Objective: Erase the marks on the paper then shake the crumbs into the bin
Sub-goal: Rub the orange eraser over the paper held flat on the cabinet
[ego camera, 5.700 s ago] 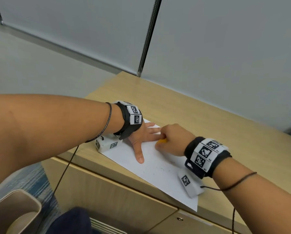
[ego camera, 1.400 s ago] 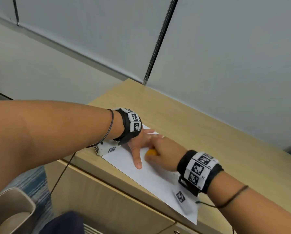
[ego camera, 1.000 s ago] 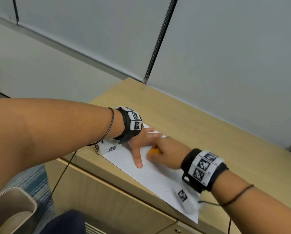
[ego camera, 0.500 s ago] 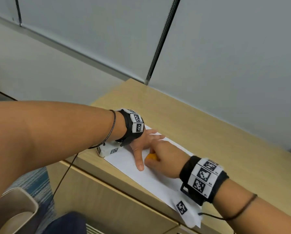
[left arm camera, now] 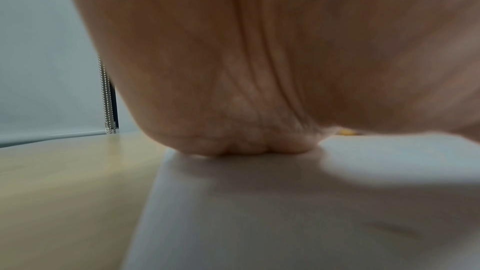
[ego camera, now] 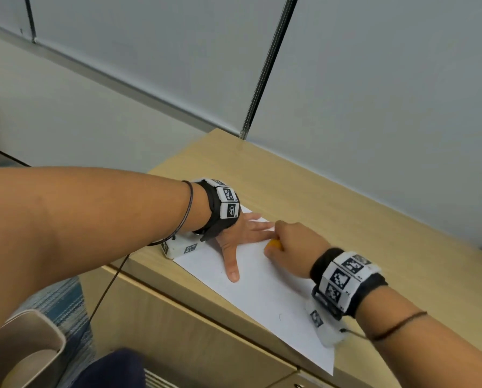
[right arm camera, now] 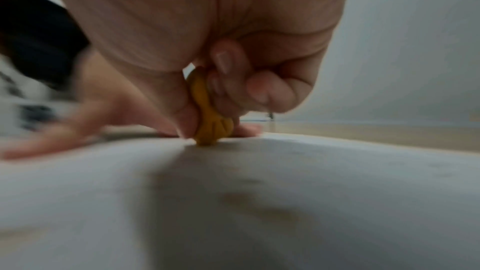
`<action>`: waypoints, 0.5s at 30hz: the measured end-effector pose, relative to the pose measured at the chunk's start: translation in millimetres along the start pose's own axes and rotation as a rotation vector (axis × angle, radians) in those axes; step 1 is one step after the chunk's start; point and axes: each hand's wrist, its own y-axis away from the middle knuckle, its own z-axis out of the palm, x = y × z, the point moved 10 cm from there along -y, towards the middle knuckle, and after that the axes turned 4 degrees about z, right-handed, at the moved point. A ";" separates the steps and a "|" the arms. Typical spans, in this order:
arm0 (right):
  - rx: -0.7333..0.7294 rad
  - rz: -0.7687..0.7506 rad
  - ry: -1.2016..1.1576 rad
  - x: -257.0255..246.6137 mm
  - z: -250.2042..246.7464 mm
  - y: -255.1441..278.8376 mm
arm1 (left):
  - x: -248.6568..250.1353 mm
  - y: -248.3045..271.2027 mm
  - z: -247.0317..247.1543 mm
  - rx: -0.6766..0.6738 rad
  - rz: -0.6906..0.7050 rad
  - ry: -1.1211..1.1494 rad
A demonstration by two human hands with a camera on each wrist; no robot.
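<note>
A white sheet of paper (ego camera: 265, 292) lies on the wooden cabinet top (ego camera: 346, 214), with faint pencil marks near its lower right. My left hand (ego camera: 242, 233) lies flat on the sheet's far left part, fingers spread, thumb pointing toward me. My right hand (ego camera: 287, 245) pinches a small orange eraser (ego camera: 273, 244) and presses it on the paper just right of the left fingers. In the right wrist view the orange eraser (right arm camera: 210, 118) touches the paper (right arm camera: 285, 202) between thumb and curled fingers. The left wrist view shows only the palm (left arm camera: 259, 69) on the sheet (left arm camera: 285, 213).
A beige bin (ego camera: 24, 351) stands on the floor at the lower left, below the cabinet's front edge. Grey partition panels (ego camera: 374, 93) rise behind the cabinet. A dark cable (ego camera: 105, 287) hangs from my left wrist down the cabinet front.
My right hand has rubbed the eraser back and forth over the sheet beside the left fingers; it now sits slightly farther right and back. The left hand has stayed flat on the paper.
</note>
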 end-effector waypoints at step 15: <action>-0.111 -0.142 -0.094 -32.0 13.7 19.4 | -19.5 -14.7 14.3 -0.103 0.002 -0.195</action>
